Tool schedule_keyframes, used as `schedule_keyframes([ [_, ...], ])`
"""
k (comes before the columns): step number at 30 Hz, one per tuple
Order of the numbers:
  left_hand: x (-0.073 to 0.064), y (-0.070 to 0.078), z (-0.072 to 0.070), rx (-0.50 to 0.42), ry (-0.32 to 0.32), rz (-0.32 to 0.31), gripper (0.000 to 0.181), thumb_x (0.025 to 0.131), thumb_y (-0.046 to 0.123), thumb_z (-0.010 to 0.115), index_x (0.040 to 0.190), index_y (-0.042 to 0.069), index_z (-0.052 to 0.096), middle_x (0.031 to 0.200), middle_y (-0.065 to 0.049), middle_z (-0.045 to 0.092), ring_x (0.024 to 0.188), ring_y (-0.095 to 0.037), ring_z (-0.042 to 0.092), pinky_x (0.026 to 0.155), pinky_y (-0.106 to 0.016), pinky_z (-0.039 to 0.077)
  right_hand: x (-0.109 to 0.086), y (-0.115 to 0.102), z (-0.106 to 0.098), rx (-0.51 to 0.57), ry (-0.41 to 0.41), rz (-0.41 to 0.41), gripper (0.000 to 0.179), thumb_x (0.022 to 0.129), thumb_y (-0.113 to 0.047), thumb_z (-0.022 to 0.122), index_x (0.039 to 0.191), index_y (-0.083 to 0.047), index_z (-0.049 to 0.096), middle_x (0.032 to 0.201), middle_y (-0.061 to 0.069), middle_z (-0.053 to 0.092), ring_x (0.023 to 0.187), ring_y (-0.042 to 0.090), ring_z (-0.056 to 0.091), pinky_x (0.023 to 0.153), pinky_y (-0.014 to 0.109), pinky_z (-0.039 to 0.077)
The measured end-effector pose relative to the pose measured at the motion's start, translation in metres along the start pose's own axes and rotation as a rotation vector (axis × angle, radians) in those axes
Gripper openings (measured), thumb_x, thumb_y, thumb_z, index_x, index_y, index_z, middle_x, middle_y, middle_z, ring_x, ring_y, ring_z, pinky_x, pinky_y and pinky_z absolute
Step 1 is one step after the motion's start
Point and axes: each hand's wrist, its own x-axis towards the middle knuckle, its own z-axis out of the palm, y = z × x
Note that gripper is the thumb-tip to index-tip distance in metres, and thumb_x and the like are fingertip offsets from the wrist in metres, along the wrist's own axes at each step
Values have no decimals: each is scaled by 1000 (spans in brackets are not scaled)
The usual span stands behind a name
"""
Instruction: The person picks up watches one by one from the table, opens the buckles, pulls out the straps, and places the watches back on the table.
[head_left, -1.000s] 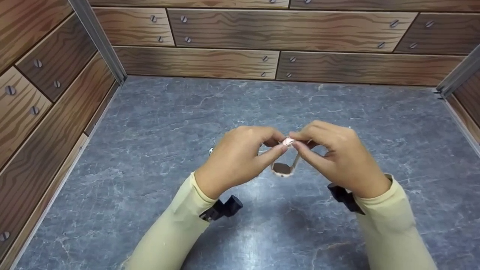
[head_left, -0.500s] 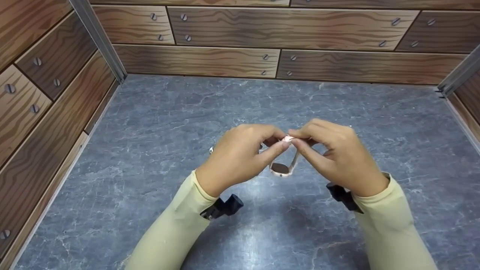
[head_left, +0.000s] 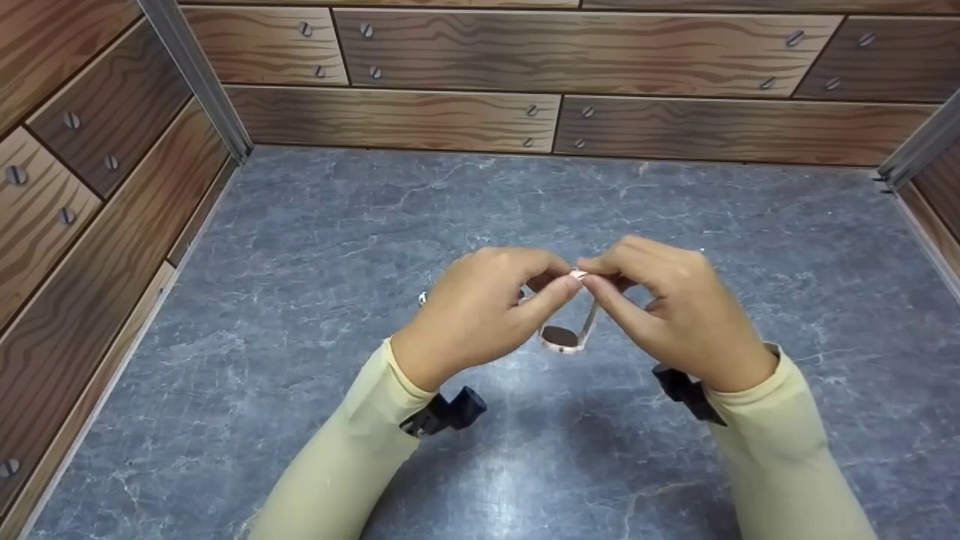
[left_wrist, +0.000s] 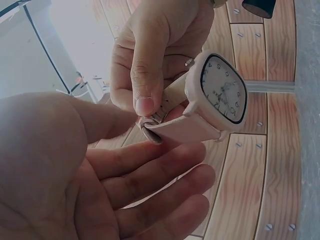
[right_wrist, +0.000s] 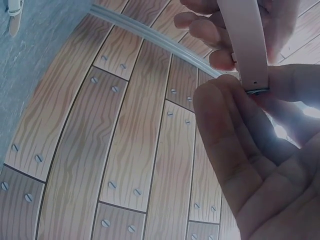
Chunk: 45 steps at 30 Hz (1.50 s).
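A wristwatch [head_left: 559, 337] with a pale pink strap and rounded-square case hangs between the two hands, above the table. Its white dial [left_wrist: 222, 92] with numerals faces the left wrist camera. The left hand [head_left: 480, 311] pinches one strap end between thumb and fingers, while the right hand [head_left: 667, 307] pinches the strap beside it, their fingertips almost meeting. Near the right thumb, in the left wrist view, the strap ends overlap at the buckle [left_wrist: 152, 120]. Fingers partly hide the join. In the right wrist view the strap [right_wrist: 247, 42] runs down into the fingertips.
A small shiny object [head_left: 422, 299] peeks out left of the left hand, mostly hidden. A pale strap-like piece [right_wrist: 15, 20] lies on the table in the right wrist view. Wood-patterned walls [head_left: 450, 56] enclose the grey marbled table [head_left: 337, 225] at back and sides.
Both hands keep their pinch on the watch strap and have shifted only very slightly. The watch case tilts a little, and less of the pale strap shows between the fingertips.
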Motion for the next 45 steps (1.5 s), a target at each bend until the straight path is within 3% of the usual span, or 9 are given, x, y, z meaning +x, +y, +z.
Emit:
schedule_keyframes([
  [2, 0, 1, 0, -8, -4, -10, 29, 108, 38, 56, 114, 19, 77, 101, 11, 75, 88, 0, 66, 79, -26, 54, 0, 0, 0, -2, 3, -5, 17, 92, 2, 75, 105, -8, 78, 88, -2, 71, 76, 6, 66, 73, 13, 52],
  [14, 1, 2, -2, 10, -14, -8, 25, 107, 35, 59, 112, 17, 76, 99, 10, 75, 87, -1, 66, 80, -26, 54, 3, -1, 1, 0, -48, 12, 12, 97, -6, 72, 107, -11, 75, 96, -3, 73, 82, 6, 67, 76, 16, 54],
  [23, 2, 2, -1, 21, -24, -6, 20, 106, 24, 62, 120, 17, 75, 105, 8, 76, 92, -2, 68, 82, -26, 55, 2, 0, 1, 7, -22, -11, 17, 92, 2, 74, 104, -10, 76, 91, -2, 71, 80, 7, 67, 76, 13, 53],
  [30, 1, 0, -1, -12, -26, -30, 22, 105, 31, 64, 116, 18, 76, 104, 9, 76, 91, 0, 68, 81, -25, 55, 0, 2, 0, -14, -20, 27, 16, 93, 4, 73, 105, -6, 75, 94, -1, 71, 82, 10, 69, 78, 13, 53],
  [45, 2, 0, -1, 16, 6, 0, 20, 104, 32, 65, 109, 18, 76, 101, 8, 76, 90, -2, 69, 78, -26, 55, 1, 1, -2, -18, -63, 53, 13, 96, -3, 69, 108, -7, 73, 99, -3, 71, 83, 7, 67, 76, 15, 54],
])
